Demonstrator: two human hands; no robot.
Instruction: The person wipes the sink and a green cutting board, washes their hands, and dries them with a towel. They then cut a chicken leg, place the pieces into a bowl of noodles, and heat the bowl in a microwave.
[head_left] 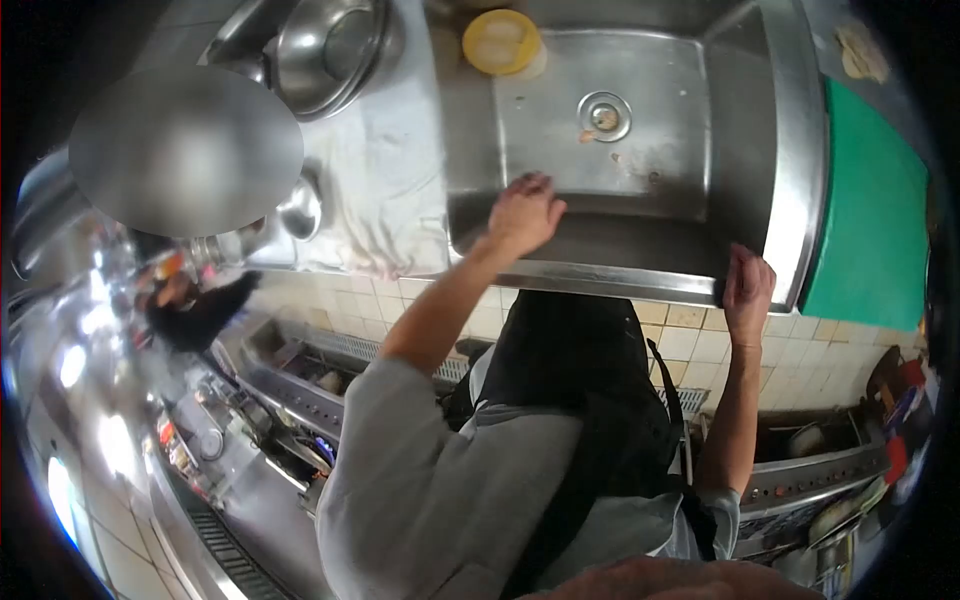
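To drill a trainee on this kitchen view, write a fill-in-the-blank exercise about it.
1. The right hand grips the sink's front ____.
2. The ____ hand rests open inside the sink.
3. The disc at the sink's far edge is ____.
4. The board beside the sink is ____.
Missing words: rim; left; yellow; green.

Commercial kitchen, stainless everywhere. Cream tiled wall (690, 345) behind the line, steel counters (300, 400) along it, floor grate (225, 545) running alongside. Green cutting board (870, 210) on the right. Harsh overhead light glaring off the steel at left.
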